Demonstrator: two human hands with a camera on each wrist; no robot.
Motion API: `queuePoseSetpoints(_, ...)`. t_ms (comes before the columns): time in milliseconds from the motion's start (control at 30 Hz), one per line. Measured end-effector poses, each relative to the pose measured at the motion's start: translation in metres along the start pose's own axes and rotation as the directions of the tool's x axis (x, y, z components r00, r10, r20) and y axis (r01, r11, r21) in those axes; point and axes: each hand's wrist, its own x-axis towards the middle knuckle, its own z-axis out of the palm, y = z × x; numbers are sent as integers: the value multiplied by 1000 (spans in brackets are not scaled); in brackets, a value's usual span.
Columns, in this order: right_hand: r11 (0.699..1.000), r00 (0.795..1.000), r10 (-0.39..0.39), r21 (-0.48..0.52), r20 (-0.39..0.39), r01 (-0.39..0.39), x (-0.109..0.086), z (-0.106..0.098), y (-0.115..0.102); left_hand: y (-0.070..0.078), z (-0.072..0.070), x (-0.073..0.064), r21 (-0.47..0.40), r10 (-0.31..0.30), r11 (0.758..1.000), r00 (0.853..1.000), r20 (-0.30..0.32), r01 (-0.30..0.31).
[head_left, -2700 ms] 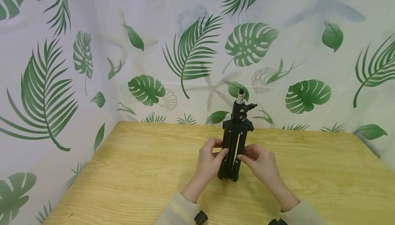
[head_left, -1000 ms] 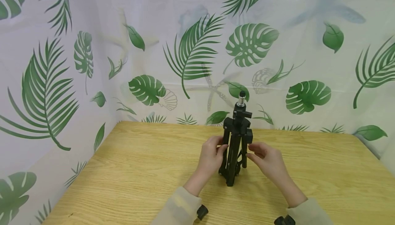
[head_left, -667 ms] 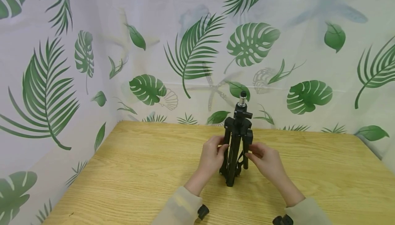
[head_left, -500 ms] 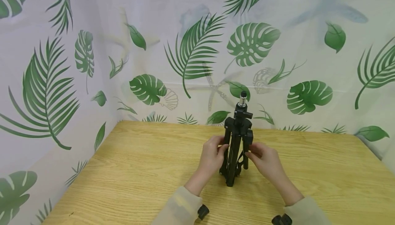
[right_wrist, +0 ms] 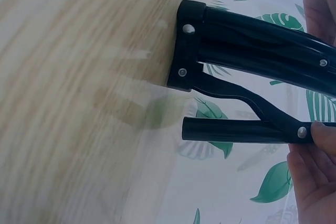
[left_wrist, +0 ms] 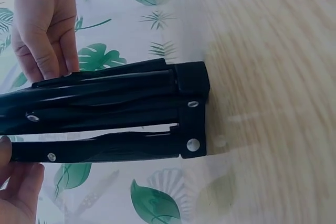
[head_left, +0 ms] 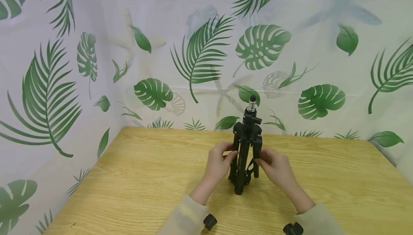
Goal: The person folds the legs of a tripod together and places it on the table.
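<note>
A black light-stand tripod [head_left: 242, 165] with a silver stud [head_left: 252, 105] on top stands upright on the wooden table. Its right leg [right_wrist: 231, 130] is swung partly outward, its lower end off the table; a bent brace [right_wrist: 239, 90] joins it to the base. The remaining legs [left_wrist: 94, 103] stay folded together. My left hand [head_left: 217, 163] pinches a leg on the left side, thumb in front. With thumb and fingers my right hand [head_left: 278, 165] pinches the swung-out leg near the brace rivet, as the right wrist view shows.
The wooden table [head_left: 155, 177] runs back to a leaf-printed cloth [head_left: 200, 48], close behind the tripod. Small black wrist devices [head_left: 210, 222] sit by both beige sleeves [head_left: 187, 217].
Earlier all legs were folded close. Since then the tripod has been turned, and the right leg has come outward in my right hand. Over the last second almost nothing moved.
</note>
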Motion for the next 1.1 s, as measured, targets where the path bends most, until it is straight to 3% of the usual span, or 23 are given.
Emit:
queuePoseSetpoints(433,999,999,-24,-37,-37,22,-4,-2,-7,3,-12,-9,-47,-42,998,999,14,43)
queuePoseSetpoints(1100,992,993,122,-41,-6,-122,-7,-3,-21,10,-17,-14,-40,-101,994,992,77,105)
